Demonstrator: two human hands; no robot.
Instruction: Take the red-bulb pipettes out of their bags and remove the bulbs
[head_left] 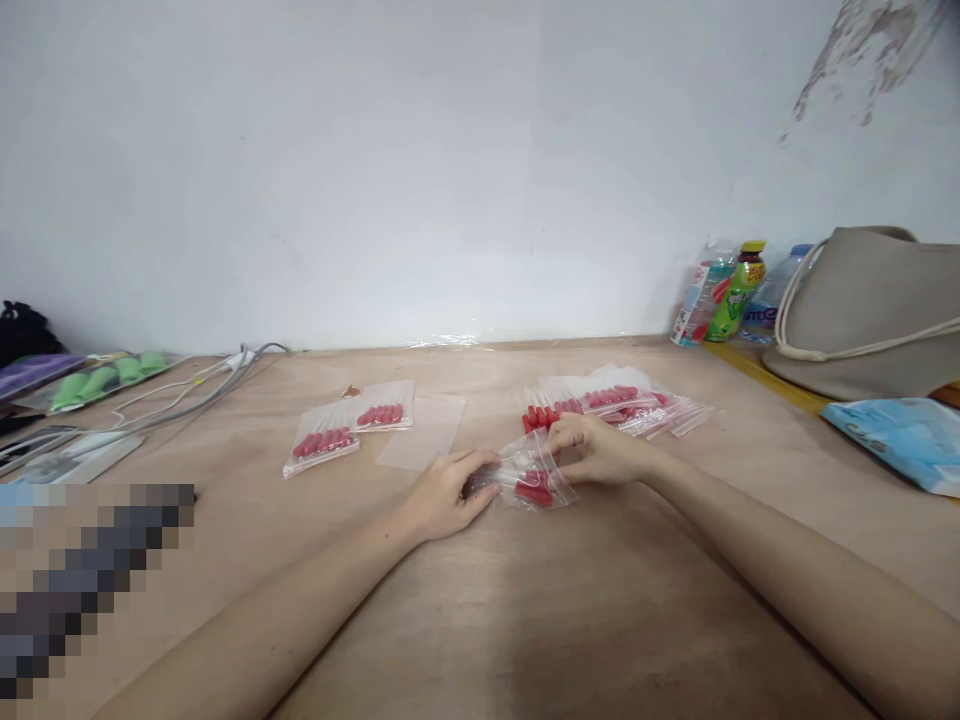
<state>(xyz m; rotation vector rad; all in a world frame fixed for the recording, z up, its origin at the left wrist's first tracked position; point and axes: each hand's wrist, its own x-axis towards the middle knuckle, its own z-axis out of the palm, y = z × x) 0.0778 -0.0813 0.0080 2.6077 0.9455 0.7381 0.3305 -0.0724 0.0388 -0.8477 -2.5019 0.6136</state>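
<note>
Between my hands is a clear plastic bag with several white sticks that have red tips in it. My left hand is closed around the bag's left end, where the white sticks lie. At the bag's right end, my right hand pinches the plastic beside the red tips. Just behind my right hand lies a pile of similar filled bags. Two more filled bags, one nearer and one farther back, rest to the left. Beside them a flat, clear bag lies on the table.
The wooden table meets a white wall. At the right are a green bottle, other bottles, a beige bag and a blue packet. Cables and packed green items lie at the left. A blurred patch covers the lower left.
</note>
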